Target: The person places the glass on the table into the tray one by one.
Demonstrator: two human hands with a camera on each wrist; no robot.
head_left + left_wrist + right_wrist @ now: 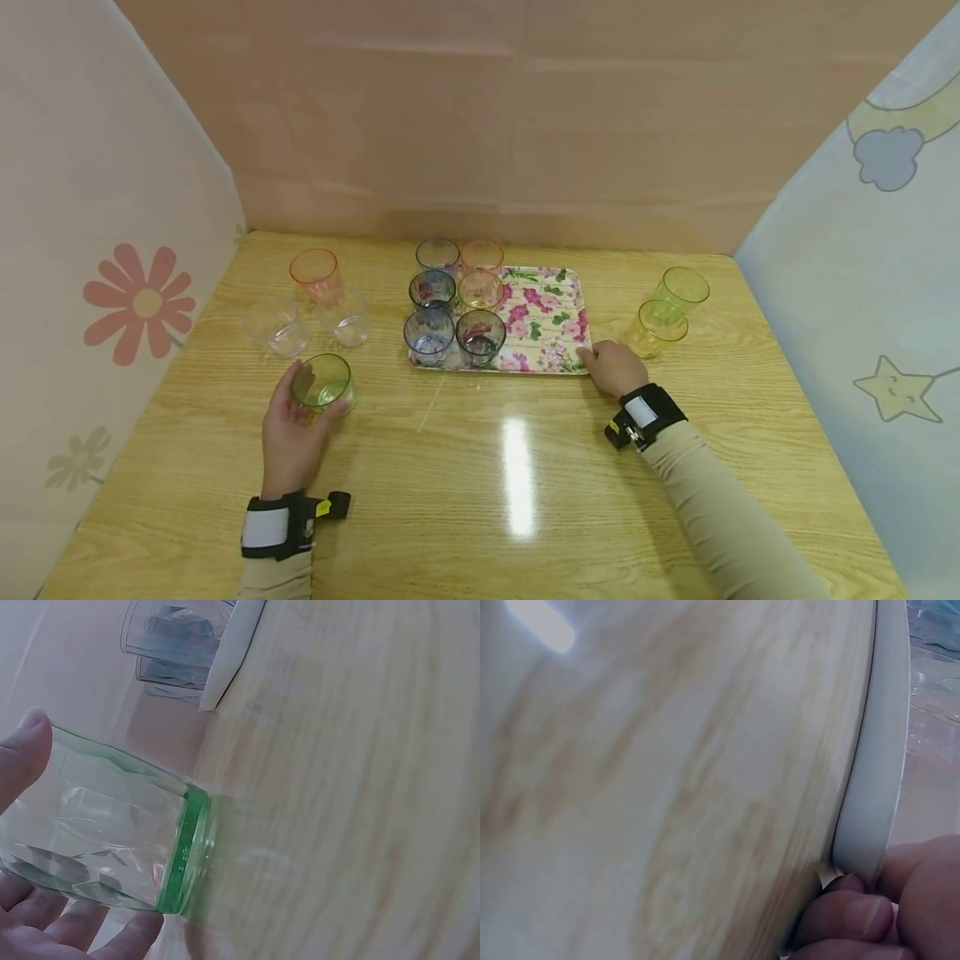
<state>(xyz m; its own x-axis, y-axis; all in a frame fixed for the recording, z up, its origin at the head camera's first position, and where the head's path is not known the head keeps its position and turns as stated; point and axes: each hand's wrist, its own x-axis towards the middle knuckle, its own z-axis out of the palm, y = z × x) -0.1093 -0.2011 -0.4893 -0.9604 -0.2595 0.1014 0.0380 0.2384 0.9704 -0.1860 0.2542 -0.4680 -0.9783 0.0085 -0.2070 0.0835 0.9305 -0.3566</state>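
Observation:
My left hand (295,433) grips a clear green glass (322,382) at the left of the table, thumb on one side and fingers on the other. In the left wrist view the glass's thick green base (184,851) is close to or on the wood; I cannot tell which. My right hand (617,368) pinches the near right corner of a white tray with pink flowers (551,312). The right wrist view has the thumb and curled fingers at the tray's rim (874,772). Several tinted glasses, among them a dark one (481,340), stand in two columns on the tray's left half.
Left of the tray stand a red-orange glass (318,279) and two clear glasses, one (283,329) nearer the wall. On the right are a green glass (682,292) and a yellow glass (657,329), close to my right hand. Patterned side walls (885,275) flank the table.

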